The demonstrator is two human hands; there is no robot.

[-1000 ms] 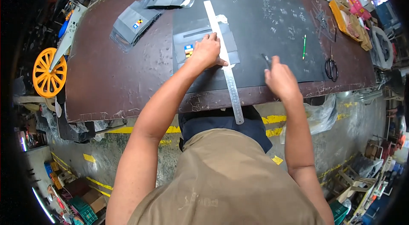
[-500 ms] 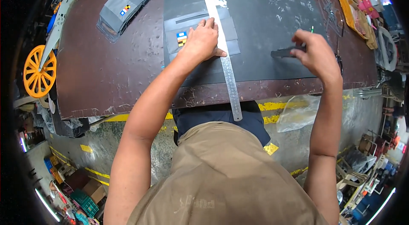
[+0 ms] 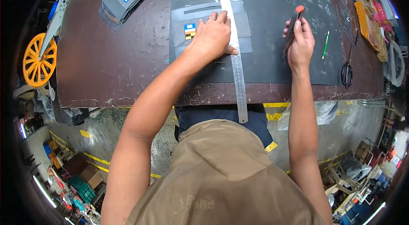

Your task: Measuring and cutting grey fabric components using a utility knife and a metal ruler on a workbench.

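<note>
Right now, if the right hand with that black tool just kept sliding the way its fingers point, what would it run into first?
The right hand holds a black utility knife with an orange tip and points away from the person, across the dark cutting mat. That line looks free over the mat as far as the picture shows, though height above it is unclear.

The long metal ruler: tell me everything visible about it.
The long metal ruler is a flat, silvery steel strip with fine graduations. It lies lengthwise across the dark cutting mat, over a grey sleeve, its near end overhanging the brown table. The left hand presses it down; the right hand, apart, holds a utility knife.
</note>
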